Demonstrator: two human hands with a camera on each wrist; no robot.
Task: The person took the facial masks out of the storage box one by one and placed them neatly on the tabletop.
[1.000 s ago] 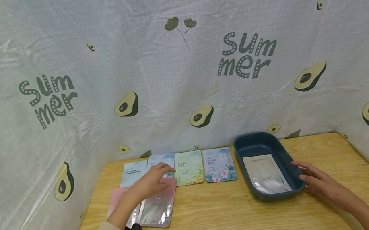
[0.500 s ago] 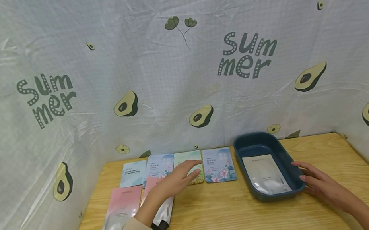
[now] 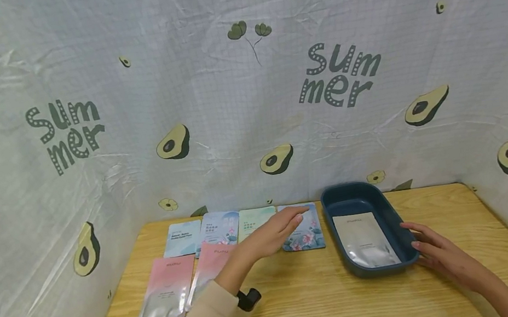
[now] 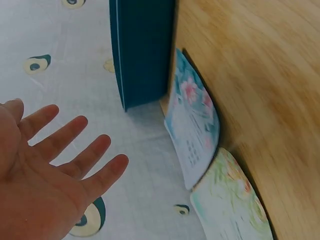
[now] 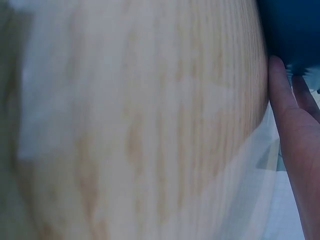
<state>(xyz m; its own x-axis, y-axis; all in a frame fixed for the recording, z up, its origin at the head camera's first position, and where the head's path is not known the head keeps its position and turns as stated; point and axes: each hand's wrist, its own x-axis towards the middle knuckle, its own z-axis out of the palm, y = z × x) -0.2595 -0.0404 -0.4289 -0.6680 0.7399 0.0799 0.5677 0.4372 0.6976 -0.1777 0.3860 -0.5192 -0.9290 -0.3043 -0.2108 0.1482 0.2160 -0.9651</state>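
Observation:
My left hand (image 3: 273,233) hovers with fingers spread and nothing held, between the green sachet (image 3: 249,223) and the blue floral sachet (image 3: 304,239). In the left wrist view its palm (image 4: 45,200) faces the camera, apart from both sachets. My right hand (image 3: 444,256) touches the outer right wall of a dark blue tray (image 3: 403,237); straight fingers (image 5: 282,95) lie against that wall in the right wrist view. Inside the tray a silver-white sachet (image 3: 365,240) lies flat.
Two pink-silver sachets (image 3: 165,291) lie front left on the wooden table (image 3: 348,310). Behind them are a pale blue sachet (image 3: 183,239) and another floral one (image 3: 220,229). An avocado-print sheet (image 3: 225,102) stands along the back and sides.
My left hand has moved right, from above the pink sachets, past the green one, to the blue floral sachet, uncovering the pink ones. The right hand and the tray have stayed in place.

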